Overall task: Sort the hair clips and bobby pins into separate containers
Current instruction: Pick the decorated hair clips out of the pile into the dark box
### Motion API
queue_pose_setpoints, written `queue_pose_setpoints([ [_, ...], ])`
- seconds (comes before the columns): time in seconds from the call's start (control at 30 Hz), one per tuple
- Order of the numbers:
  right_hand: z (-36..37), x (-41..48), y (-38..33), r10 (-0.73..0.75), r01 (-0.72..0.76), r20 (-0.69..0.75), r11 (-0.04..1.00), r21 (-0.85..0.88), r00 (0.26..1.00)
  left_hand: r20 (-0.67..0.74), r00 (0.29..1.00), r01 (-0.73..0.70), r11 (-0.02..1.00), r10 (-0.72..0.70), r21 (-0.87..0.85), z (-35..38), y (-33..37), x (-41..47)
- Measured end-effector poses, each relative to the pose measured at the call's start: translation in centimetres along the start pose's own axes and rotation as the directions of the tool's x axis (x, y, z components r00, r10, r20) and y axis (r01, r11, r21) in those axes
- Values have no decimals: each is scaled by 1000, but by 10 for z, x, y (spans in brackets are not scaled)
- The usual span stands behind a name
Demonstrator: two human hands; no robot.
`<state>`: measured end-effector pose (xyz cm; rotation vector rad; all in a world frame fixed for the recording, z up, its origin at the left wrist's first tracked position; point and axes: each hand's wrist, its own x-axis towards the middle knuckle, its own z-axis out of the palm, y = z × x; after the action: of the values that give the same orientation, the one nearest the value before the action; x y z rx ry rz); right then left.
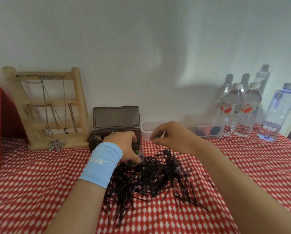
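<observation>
A large heap of black bobby pins (151, 178) lies on the red-and-white cloth, with a few small coloured hair clips (181, 173) mixed in. My left hand (126, 146), a light blue wristband on its wrist, holds a small clear cup (140, 157) of coloured clips at the heap's far left edge. My right hand (170, 135) hovers over the heap's far side, pinching a small green hair clip (156, 136) between its fingertips. Behind the left hand stands a dark box (97, 139) with its lid up. A small clear container (146, 127) sits behind the right hand.
A wooden rack (45, 107) hung with necklaces leans on the wall at the back left, next to a red box (6, 114). Several water bottles (239, 110) and a clear tub (209, 130) stand at the back right.
</observation>
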<state>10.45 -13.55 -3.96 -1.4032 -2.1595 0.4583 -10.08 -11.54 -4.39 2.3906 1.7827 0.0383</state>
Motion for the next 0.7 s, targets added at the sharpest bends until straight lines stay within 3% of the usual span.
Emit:
queue_pose_setpoints([
  [0.27, 31, 30, -11, -85, 87, 114, 996, -10, 990, 51, 996, -66, 990, 73, -126, -2, -8, -5],
  [0.43, 1, 2, 19, 71, -71, -23, 997, 10, 997, -31, 988, -157, 965, 154, -211, -1, -2, -4],
  [0.6, -7, -28, 48, 209, -202, 82, 976, -85, 975, -131, 960, -270, 938, 246, -216, 15, 24, 1],
  [0.7, -3, -38, 53, 197, -186, 122, 977, -100, 973, -170, 951, -292, 932, 259, -213, 21, 30, 2],
])
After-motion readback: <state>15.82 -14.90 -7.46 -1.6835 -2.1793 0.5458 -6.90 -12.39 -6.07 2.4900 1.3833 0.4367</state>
